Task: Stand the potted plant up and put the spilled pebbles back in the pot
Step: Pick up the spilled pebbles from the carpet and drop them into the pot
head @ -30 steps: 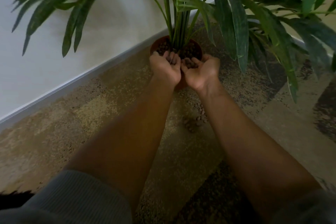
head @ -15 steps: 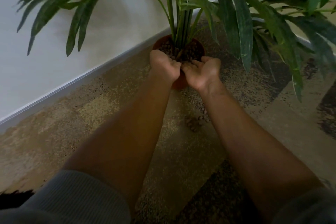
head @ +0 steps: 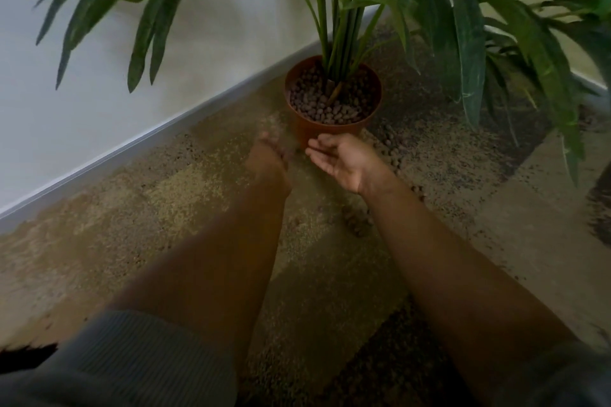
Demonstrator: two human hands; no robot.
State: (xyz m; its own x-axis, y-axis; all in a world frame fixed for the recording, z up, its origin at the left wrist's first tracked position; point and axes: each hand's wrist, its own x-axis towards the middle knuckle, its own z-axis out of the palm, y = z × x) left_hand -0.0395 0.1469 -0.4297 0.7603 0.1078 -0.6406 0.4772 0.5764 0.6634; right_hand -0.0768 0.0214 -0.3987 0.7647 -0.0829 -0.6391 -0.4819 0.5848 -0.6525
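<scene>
Pebbles left on the carpet: a small dark cluster lies nearest, tucked just under the right forearm, between the two arms & well short of the pot. More loose ones trail along the carpet just R of the right hand, running up toward the pot's base. So the next scoop is back toward the body & to the R; right hand is the nearer one, I'd judge, w/ the trail just beside it and the cluster close behind its wrist.

Right hand: palm up, fingers relaxed & loosely spread, nothing seen in it; fingertips sit just in front of the pot wall, can't tell if touching. Left hand: blurred, seen from the back, fingers pointing toward the pot; looks uncurled and no pebble visible in it, but blur hides detail. Grey ribbed sleeve is pushed up the left arm.

Pot: terracotta-coloured plastic, upright, just beyond both hands, filled w/ brown clay pebbles nearly to the rim. Palm-type plant stands vertical from its middle, fronds spreading out over both sides.

Surface: mottled tan/brown patchwork carpet, speckled, so strays are hard to spot. Beyond: white wall w/ pale skirting on the L, a yellowish wall at far R; pot stands near the corner.
</scene>
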